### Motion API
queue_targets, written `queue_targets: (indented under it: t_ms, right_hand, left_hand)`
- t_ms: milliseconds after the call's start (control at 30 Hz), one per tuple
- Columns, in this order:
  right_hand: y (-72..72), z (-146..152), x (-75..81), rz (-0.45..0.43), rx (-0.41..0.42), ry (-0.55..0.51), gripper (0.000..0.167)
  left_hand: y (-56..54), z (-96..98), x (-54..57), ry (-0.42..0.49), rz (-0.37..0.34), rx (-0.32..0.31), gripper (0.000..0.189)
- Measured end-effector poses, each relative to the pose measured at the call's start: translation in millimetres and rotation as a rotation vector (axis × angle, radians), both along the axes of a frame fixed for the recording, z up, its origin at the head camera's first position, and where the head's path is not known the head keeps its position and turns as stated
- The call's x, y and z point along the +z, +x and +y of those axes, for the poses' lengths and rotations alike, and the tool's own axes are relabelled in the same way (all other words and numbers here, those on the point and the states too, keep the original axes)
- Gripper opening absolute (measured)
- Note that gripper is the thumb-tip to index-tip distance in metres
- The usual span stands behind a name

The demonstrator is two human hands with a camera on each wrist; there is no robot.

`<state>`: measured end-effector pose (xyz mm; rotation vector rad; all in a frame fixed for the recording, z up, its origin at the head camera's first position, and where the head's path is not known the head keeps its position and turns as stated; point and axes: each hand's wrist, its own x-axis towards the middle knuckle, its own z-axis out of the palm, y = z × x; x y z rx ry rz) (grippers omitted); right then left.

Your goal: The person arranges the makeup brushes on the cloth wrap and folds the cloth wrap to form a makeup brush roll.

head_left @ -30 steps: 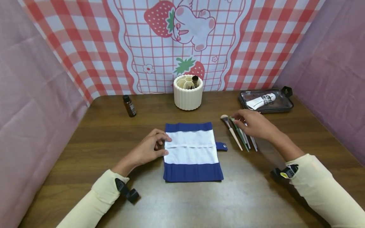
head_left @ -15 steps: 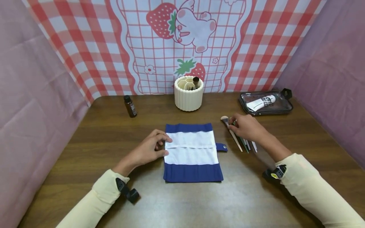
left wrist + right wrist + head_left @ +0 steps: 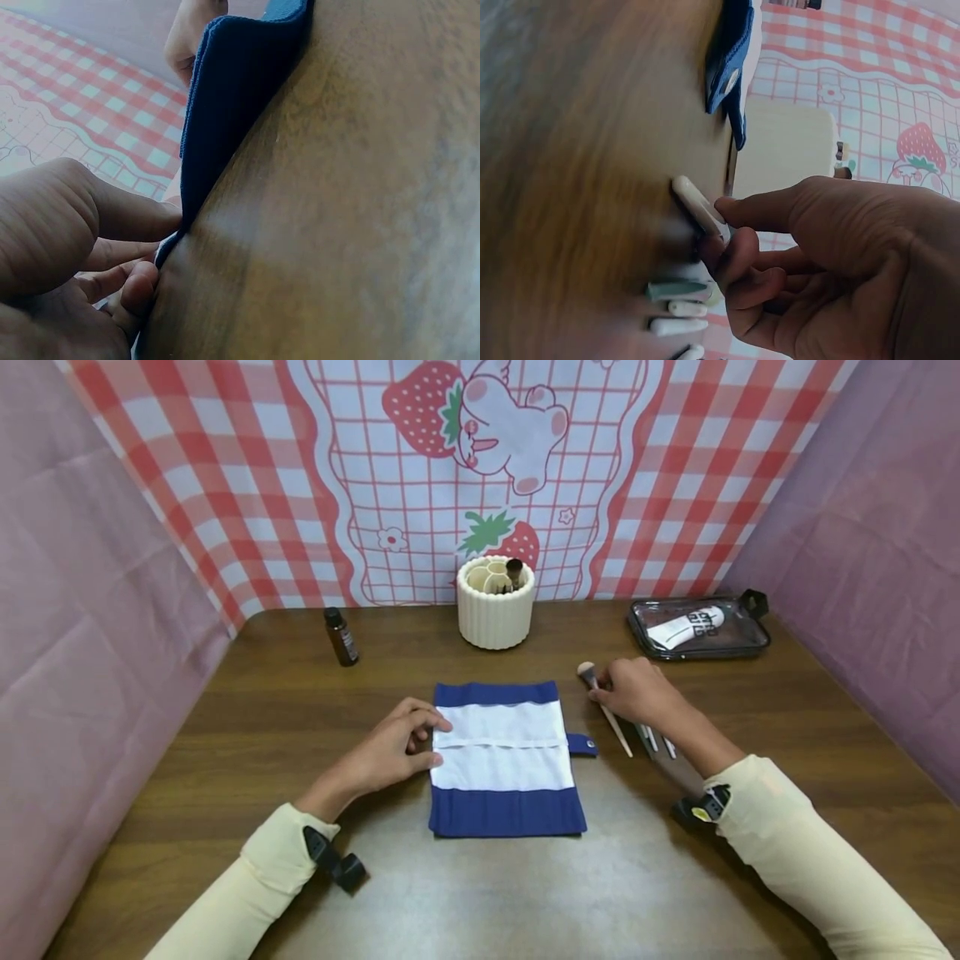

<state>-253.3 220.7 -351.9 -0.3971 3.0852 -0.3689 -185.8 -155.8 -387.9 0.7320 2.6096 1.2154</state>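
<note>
A blue-and-white fabric brush roll lies spread flat, its snap tab pointing right. My left hand rests at the roll's left edge, thumb and fingers apart and touching the cloth. In the left wrist view the thumb presses on the blue fabric edge. With thumb and index finger, my right hand pinches a makeup brush with a pale pink handle and a fluffy head, as the right wrist view also shows at the handle. Several more brushes, one green-handled, lie beside it, partly hidden under that hand.
A cream ribbed cup with compartments and a dark-tipped brush stands at the back. A small dark bottle is back left. At back right lies a clear black-edged pouch with a white tube. Curtains bound the table.
My right hand has moved left and slightly toward me, from over the green brush to the pink-handled one, which it now pinches. My left hand and the roll have stayed put.
</note>
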Motion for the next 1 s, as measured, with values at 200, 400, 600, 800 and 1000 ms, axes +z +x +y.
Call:
queue_targets:
  t_ms: [200, 400, 600, 800, 1000]
  right_hand:
    - [-0.1, -3.0, 0.9, -0.029, -0.001, -0.006, 0.033]
    - [-0.1, -3.2, 2.9, 0.028, -0.023, -0.046, 0.022]
    - [-2.7, -3.3, 13.0, 0.05, -0.008, -0.109, 0.026]
    - [-4.7, -5.2, 20.2, 0.084, 0.025, -0.18, 0.026]
    - [-7.3, -10.3, 23.3, 0.121, 0.027, -0.249, 0.028]
  left_hand:
    - [1.5, 1.8, -0.2, -0.015, 0.017, 0.014, 0.034]
    - [4.0, 4.1, 0.6, -0.049, 0.045, 0.049, 0.037]
    - [4.0, 3.4, 1.6, -0.042, 0.043, 0.051, 0.038]
    - [2.7, 2.0, 2.0, -0.041, 0.041, 0.044, 0.038]
    - [1.6, 1.5, 1.2, -0.032, 0.034, 0.04, 0.037]
